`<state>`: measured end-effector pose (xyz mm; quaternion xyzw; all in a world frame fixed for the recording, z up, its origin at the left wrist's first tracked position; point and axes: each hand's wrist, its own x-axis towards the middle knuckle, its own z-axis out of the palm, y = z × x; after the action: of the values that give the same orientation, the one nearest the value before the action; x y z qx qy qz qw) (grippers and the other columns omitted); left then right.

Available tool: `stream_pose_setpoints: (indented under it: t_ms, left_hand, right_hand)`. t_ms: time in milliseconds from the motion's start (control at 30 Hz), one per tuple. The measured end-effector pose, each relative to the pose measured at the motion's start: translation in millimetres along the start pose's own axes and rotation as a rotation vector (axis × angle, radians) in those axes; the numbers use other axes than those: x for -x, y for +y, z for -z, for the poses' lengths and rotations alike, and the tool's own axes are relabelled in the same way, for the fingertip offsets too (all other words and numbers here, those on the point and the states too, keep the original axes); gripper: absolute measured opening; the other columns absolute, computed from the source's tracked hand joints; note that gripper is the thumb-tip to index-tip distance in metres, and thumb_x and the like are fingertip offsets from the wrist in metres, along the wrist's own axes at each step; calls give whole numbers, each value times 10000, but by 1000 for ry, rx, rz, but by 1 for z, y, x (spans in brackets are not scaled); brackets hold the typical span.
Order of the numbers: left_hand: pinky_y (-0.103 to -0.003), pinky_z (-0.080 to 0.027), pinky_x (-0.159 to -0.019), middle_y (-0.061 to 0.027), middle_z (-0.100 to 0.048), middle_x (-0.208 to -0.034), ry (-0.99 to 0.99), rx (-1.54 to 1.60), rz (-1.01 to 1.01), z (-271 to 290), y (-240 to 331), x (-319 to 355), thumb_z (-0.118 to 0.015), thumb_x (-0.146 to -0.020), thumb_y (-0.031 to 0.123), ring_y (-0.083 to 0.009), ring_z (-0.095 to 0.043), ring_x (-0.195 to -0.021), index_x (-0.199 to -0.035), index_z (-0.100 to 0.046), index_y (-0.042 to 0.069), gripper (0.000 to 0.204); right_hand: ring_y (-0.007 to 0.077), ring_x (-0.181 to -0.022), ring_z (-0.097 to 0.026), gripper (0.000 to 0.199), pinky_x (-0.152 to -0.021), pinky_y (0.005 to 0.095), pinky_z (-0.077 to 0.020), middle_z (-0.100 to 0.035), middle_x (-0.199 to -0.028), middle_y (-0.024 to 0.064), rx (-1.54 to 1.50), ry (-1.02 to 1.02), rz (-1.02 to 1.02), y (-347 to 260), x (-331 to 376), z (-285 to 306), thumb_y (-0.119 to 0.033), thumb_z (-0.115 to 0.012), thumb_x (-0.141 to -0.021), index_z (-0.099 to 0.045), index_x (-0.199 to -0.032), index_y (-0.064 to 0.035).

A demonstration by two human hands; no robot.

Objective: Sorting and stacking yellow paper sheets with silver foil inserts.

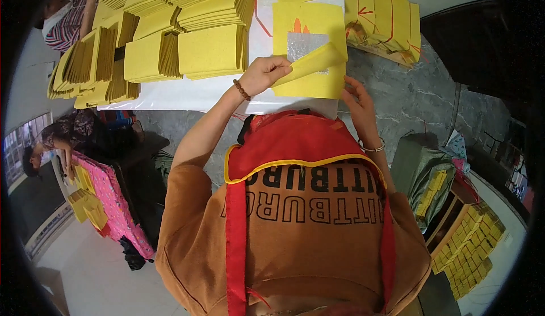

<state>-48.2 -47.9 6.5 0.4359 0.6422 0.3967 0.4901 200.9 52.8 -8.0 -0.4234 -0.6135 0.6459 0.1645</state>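
- While your left hand [265, 74] is pinching a yellow flap [312, 60] between thumb and fingers, that flap is slanting across a silvery patch [304, 42], partly covering it.
- Your right hand [360, 109] is sitting at the right edge of the yellow sheet [309, 90], fingers bent; whether its grip is grasping the paper, you cannot tell.
- The yellow sheet is lying at the near side of the white-covered counter [164, 97], right of the folded papers [211, 52].
- You are apparently folding or turning paper at this step; the next move is probably calling for a steady right hand at the edge while the left is laying the flap down evenly.
- A green wrap [417, 160] at your right is holding a yellow bundle [432, 194].
- Yellow blocks [474, 248] are sitting beside a wooden frame [451, 231]; whether a box is containing them, you cannot tell.
- Tied bundles [383, 3] are resting beyond your right hand.
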Motion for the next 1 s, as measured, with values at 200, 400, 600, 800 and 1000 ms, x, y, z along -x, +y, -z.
stream_pose_setpoints:
  t_ms: [200,400,600,800,1000]
  left_hand:
    - [-235,-381,-542,-19,-510,-628,52,-49,-38,-3,-2,3,-527,-859,210,-77,-440,-596,-871,-591,9,212]
    - [-250,-387,-550,-48,-515,-662,15,-90,-43,-3,-3,3,-502,-868,153,-105,-455,-595,-938,-581,32,161]
    - [-293,-437,-614,-94,-540,-911,72,-433,-448,-7,6,5,-519,-803,85,-222,-540,-752,-1073,-538,110,272]
    - [-345,-435,-754,-73,-511,-1050,29,-784,-788,-14,-3,3,-627,-720,165,-249,-508,-908,-1102,-522,151,396]
    - [-349,-387,-829,-81,-491,-1088,-102,-911,-644,-15,1,6,-690,-633,245,-250,-466,-930,-1153,-470,144,574]
  right_hand:
    - [127,-954,-476,358,-756,247,-418,-517,-1040,67,8,-2,-28,-9,3,0,-157,-554,-837,-499,-1181,-75]
    - [140,-963,-492,357,-776,258,-420,-523,-1055,72,33,39,101,-2,3,-2,-164,-557,-839,-499,-1179,-73]
    - [141,-1000,-474,355,-782,253,-416,-518,-1080,79,3,-17,-29,-19,7,0,-165,-552,-843,-496,-1182,-76]
    - [123,-934,-497,338,-768,240,-412,-524,-1044,60,5,5,13,-16,5,2,-167,-542,-849,-504,-1169,-67]
    - [110,-979,-493,299,-773,254,-403,-533,-1088,6,-206,7,-90,-29,3,4,-198,-500,-872,-511,-1147,-81]
